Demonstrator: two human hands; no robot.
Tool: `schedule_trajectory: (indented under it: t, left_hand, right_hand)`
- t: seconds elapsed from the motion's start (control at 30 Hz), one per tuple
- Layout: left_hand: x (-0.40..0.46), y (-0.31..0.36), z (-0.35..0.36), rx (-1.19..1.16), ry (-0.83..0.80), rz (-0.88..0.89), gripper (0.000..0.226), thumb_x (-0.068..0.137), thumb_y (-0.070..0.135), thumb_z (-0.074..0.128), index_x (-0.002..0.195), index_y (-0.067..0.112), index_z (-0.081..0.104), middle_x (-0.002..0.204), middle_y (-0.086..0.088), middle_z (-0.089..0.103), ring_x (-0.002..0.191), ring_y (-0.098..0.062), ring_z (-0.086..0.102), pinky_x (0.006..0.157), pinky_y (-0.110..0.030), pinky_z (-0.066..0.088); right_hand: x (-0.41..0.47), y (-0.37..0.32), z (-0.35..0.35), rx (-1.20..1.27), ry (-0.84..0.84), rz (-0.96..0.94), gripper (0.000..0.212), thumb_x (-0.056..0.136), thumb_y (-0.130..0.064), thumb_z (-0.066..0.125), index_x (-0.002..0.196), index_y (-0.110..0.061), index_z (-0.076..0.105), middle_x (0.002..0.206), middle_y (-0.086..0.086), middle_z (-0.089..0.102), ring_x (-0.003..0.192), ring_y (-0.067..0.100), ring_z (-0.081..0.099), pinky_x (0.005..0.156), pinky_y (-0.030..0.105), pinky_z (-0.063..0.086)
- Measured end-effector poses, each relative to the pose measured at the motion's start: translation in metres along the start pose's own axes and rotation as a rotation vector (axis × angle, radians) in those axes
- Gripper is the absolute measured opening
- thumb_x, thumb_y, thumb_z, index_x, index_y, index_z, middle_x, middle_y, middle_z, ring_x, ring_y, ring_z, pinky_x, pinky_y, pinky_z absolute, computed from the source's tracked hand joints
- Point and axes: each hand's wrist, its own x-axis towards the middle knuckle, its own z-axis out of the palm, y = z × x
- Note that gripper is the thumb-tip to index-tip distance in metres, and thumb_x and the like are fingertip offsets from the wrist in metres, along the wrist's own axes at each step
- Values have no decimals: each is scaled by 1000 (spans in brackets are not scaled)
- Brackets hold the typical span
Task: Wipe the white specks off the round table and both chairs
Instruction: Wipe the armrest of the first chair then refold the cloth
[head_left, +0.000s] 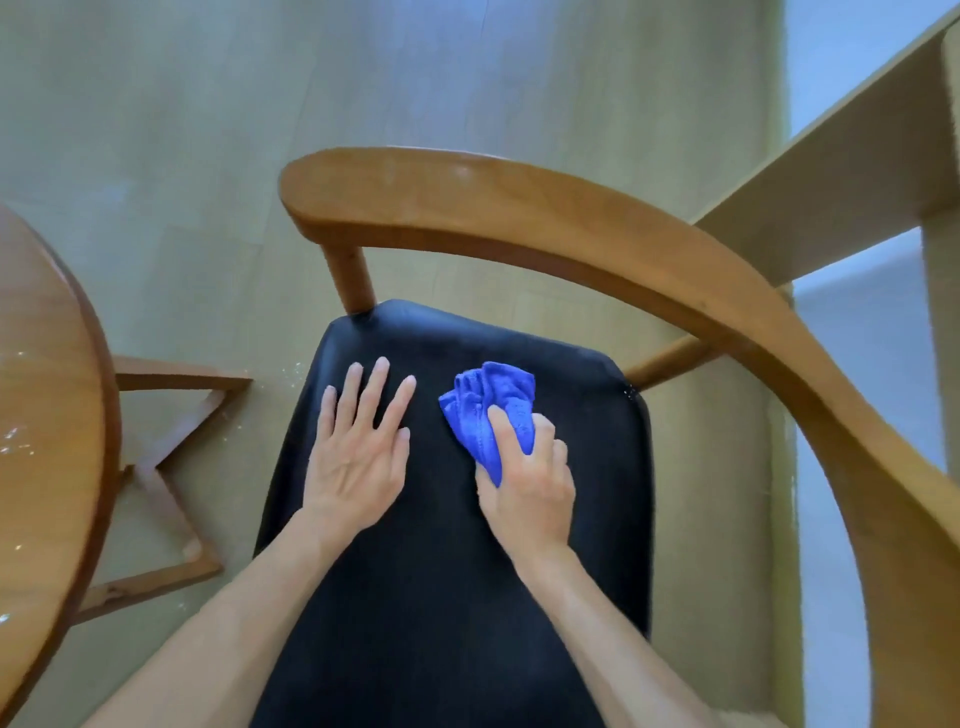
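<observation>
While my left hand (358, 447) lies flat on the black seat (441, 571) of the chair, fingers straight and slightly spread, holding nothing, my right hand (527, 483) grips a bunched blue cloth (485, 410) and presses it onto the same seat. My thumb lies over the top of the cloth and my other fingers curl round its right side. The cloth sits toward the seat's far edge, a little right of its middle, and my left hand rests just beside it on the left half, apart from it. The chair's curved wooden backrest (571, 228) sweeps round the far and right edges of the seat, standing on a wooden post (350, 278) at the seat's far left corner. The seat looks dark and mostly clean where I can see it, though the view is a bit blurred. To my left is the round table (47, 395), with white specks (15, 439) scattered on its near right part. A few more specks lie on the floor (208, 156) by the seat's far left corner, near the table's wooden base (171, 441).
</observation>
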Motion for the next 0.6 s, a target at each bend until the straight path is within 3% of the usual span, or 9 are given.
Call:
schedule_trajectory:
  t: [0.1, 0.2, 0.33, 0.47, 0.6]
  left_hand:
    - [11, 7, 10, 38, -3, -8, 58, 92, 37, 27, 148, 21, 31, 157, -13, 21, 144, -38, 17, 112, -59, 16]
    - [10, 6, 18, 95, 7, -29, 59, 93, 40, 23, 150, 21, 26, 159, -12, 13, 145, -37, 9, 113, -53, 1]
    - [10, 4, 16, 143, -5, -37, 60, 94, 42, 20, 151, 23, 20, 160, -10, 8, 145, -34, 2, 114, -44, -12]
    - [10, 5, 13, 159, -51, -63, 62, 94, 44, 16, 152, 25, 15, 161, -10, 5, 145, -34, -1, 113, -41, -16]
    - [11, 5, 8, 163, -82, -80, 63, 92, 47, 14, 152, 26, 16, 161, -10, 5, 145, -33, -1, 113, -42, -13]
  right_hand:
    - [12, 16, -5, -18, -5, -188, 55, 66, -26, 74, 119, -25, 62, 107, 11, 59, 65, 24, 49, 51, 32, 48]
    - [47, 40, -13, -85, 14, -289, 52, 63, -24, 74, 114, -25, 65, 97, 10, 60, 61, 24, 47, 48, 30, 41]
    - [68, 62, -23, -62, -17, -28, 55, 62, -23, 80, 115, -21, 66, 90, 12, 56, 61, 29, 52, 49, 33, 45]
    - [66, 100, -43, -2, -170, 359, 55, 87, -30, 61, 140, -28, 45, 120, 11, 48, 94, 34, 57, 75, 38, 48]
    - [53, 100, -50, 77, -140, 453, 53, 90, -32, 56, 141, -33, 41, 119, 8, 49, 102, 31, 55, 83, 37, 46]
